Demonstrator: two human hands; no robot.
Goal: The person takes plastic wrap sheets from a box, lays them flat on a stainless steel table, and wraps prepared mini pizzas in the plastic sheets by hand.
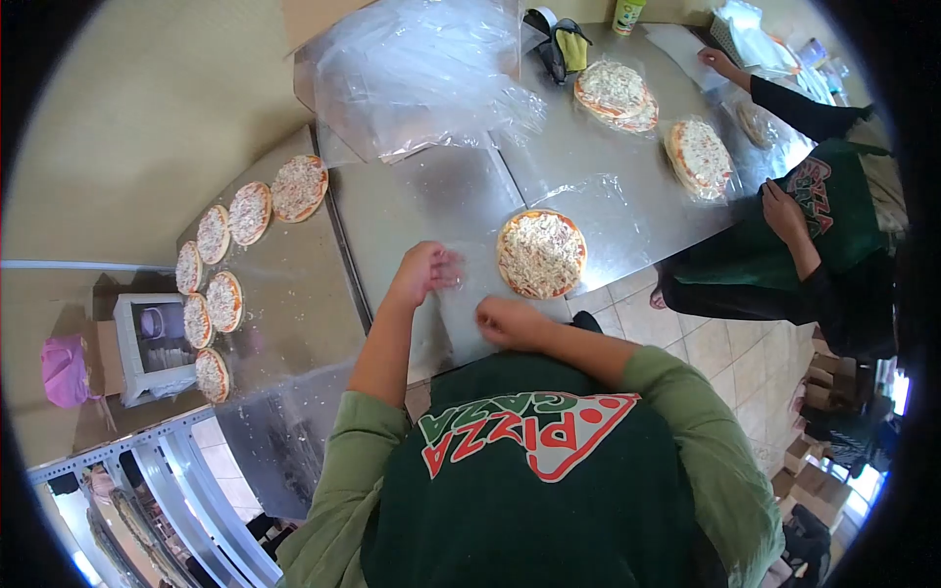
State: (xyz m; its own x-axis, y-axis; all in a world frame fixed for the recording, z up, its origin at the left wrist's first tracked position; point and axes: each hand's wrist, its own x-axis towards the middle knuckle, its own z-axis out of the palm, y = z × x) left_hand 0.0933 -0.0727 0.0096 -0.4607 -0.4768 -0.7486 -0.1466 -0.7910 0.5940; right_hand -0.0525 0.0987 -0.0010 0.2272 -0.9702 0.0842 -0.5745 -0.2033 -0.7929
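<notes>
A round pizza with shredded topping lies on the metal table just in front of me, partly over a clear plastic bag. My left hand is over a thin clear plastic sheet, left of the pizza, its fingers apart. Near the pizza's lower edge, my right hand has its fingers curled in at the sheet; what they hold, if anything, is hidden.
Several pizzas lie on the left table. A large pile of clear bags stands at the back. Bagged pizzas and a tape dispenser are at the right. A co-worker stands at the right edge.
</notes>
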